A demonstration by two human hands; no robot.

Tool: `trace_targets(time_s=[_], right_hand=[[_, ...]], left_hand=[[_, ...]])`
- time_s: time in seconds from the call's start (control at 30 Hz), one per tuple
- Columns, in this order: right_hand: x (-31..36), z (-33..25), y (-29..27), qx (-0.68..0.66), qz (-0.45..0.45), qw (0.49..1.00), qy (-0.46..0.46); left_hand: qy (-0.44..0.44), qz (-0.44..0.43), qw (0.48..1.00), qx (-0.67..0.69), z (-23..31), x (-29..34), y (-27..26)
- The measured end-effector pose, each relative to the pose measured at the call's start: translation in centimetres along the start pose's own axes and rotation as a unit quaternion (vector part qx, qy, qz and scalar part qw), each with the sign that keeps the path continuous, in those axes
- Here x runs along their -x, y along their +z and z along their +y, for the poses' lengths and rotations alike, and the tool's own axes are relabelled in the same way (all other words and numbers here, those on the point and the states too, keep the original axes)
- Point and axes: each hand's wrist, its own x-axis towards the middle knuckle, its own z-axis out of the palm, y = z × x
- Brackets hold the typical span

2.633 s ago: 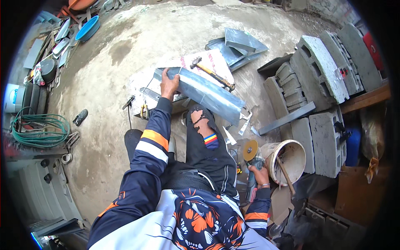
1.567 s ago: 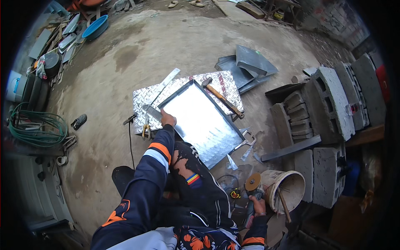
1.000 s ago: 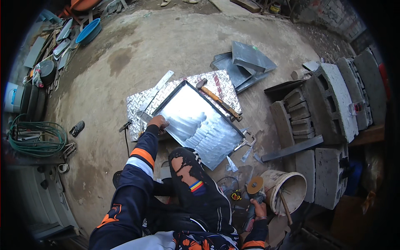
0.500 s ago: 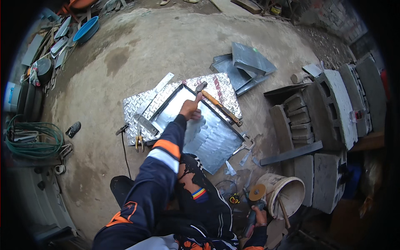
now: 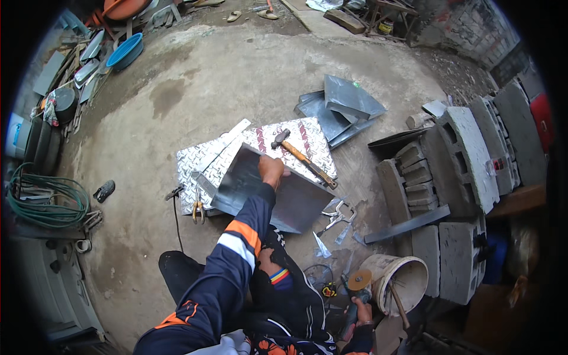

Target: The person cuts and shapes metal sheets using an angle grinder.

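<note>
My left hand [image 5: 272, 171] is closed on the far edge of a sheet-metal tray [image 5: 302, 198], which stands tilted over the diamond-plate sheet [image 5: 189, 154]. Down at the right, my right hand [image 5: 362, 310] is wrapped round an angle grinder [image 5: 353, 296] with a tan disc [image 5: 359, 279], beside a white bucket [image 5: 384, 269]. A hammer [image 5: 305, 158] with a wooden handle lies on the plate, right of the tray. To the left of the tray lie a combination square [image 5: 204, 182] with a long blade and yellow-handled pliers [image 5: 198, 212].
Locking pliers [image 5: 338, 214] and metal offcuts [image 5: 322, 245] lie right of the tray. Folded metal pieces [image 5: 349, 97] are stacked beyond the plate. Concrete blocks [image 5: 470, 157] line the right side; a green hose [image 5: 50, 195] is coiled at the left. A tape measure [image 5: 329, 289] sits near the grinder.
The tray, lying flat on the plate before, is now lifted at its far edge and tipped toward me by my left hand. My right hand keeps the grinder near the bucket.
</note>
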Motion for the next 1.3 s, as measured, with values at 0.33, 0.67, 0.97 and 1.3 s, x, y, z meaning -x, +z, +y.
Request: trace_targets(time_s=[0.33, 0.67, 0.97, 1.3], right_hand=[[-1.2, -1.1, 0.8, -0.030, -0.053, 0.998, -0.027], [0.6, 1.3, -2.0, -0.069, -0.035, 0.994, -0.078], [-1.1, 2.7, -3.8, -0.141, -0.037, 0.986, -0.081], [-2.1, 3.7, -4.5, -0.098, -0.072, 0.988, -0.095]], left_hand=[[0.019, 0.046, 0.964, 0.261, -1.1, 9.8, -10.1], [0.108, -0.011, 0.869, 0.483, 4.1, 14.1, -17.0], [0.140, 0.055, 0.761, 0.631, 2.7, 12.9, -13.1], [0.052, 0.048, 0.708, 0.703, -0.6, 11.1, -10.3]])
